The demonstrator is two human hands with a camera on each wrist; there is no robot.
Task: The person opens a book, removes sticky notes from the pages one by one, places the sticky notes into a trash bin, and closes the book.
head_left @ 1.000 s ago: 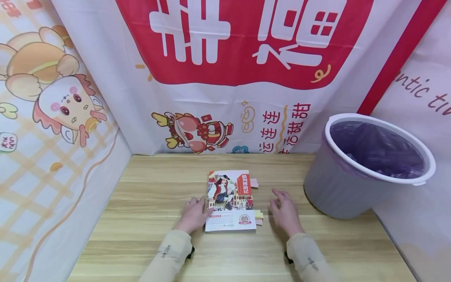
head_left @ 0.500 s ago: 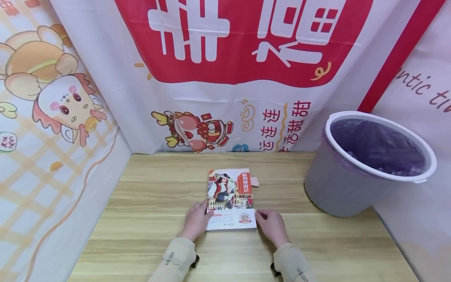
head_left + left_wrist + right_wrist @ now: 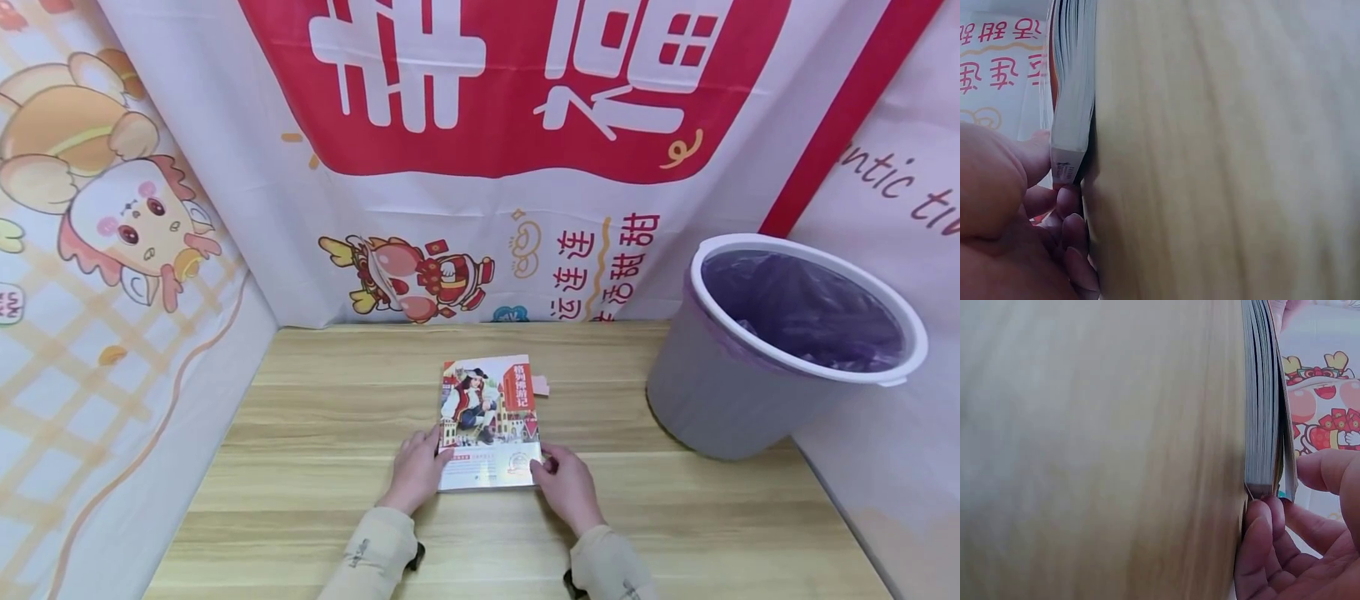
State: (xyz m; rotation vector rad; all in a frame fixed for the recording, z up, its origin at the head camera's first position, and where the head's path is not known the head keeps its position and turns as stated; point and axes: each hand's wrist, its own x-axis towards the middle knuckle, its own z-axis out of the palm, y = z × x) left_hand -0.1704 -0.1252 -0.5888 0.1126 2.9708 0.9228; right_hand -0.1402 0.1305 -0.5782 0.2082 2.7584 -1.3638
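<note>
Book: a slim paperback book with a colourful illustrated cover [image 3: 489,421] lies flat near the middle of the pale wood-grain table [image 3: 315,517], its lower edge toward the person.
Left hand: the left hand [image 3: 416,471] rests at the book's lower left corner, fingers lightly curled against the spine edge; the left wrist view shows the fingertips [image 3: 1072,219] tucked at the table under that corner, steadying rather than clamping.
Right hand: the right hand [image 3: 564,483] sits at the lower right corner, thumb on the cover and fingers [image 3: 1260,544] curled under the page block, pinching that corner.
Cover: in the right wrist view it stands slightly apart from the pages at this corner.
Step in hand: judged as getting a grip on the cover to open the book.
Next move: likely calls for lifting the cover with the right hand while the left pins the spine side.
Nearby: a grey round plastic bin with a purple liner [image 3: 780,350] stands well apart, at the right.
</note>
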